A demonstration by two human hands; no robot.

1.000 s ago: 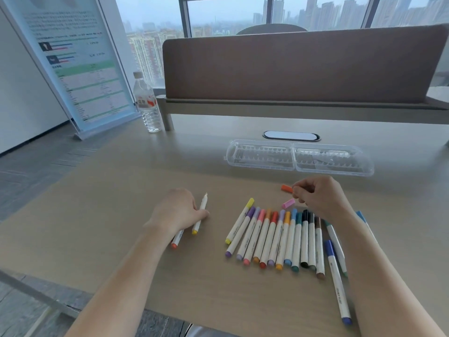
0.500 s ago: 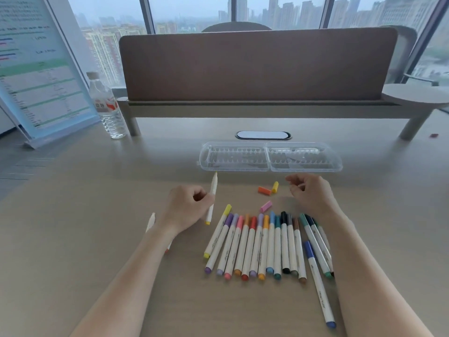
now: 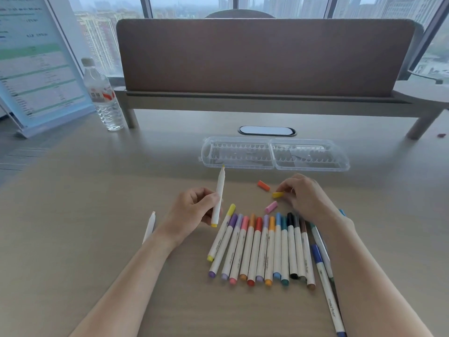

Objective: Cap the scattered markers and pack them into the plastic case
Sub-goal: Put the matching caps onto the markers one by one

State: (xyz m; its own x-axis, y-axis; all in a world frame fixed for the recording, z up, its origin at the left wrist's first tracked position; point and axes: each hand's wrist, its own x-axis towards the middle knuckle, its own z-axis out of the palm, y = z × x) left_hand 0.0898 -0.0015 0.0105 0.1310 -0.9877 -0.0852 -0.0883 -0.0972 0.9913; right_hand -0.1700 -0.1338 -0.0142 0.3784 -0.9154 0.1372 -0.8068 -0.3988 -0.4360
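Note:
My left hand [image 3: 194, 209] grips an uncapped yellow marker [image 3: 218, 194], held nearly upright with its tip up. My right hand [image 3: 305, 197] pinches a yellow cap [image 3: 277, 195] just above the table. An orange cap [image 3: 263, 185] and a pink cap [image 3: 271, 207] lie loose beside it. A row of several capped markers [image 3: 261, 249] lies in front of me. Another uncapped marker [image 3: 149, 227] lies left of my left wrist, partly hidden. The clear plastic case [image 3: 274, 154] lies open, flat, behind the caps.
A blue-capped marker [image 3: 326, 288] and a teal one [image 3: 320, 244] lie right of the row, under my right forearm. A water bottle [image 3: 103, 96] and a tilted sign board [image 3: 36, 69] stand at the back left. A desk divider [image 3: 264, 57] stands behind the case.
My left hand lifted the yellow marker off the table and turned it upright, leaving the other uncapped marker behind. My right hand picked up the yellow cap.

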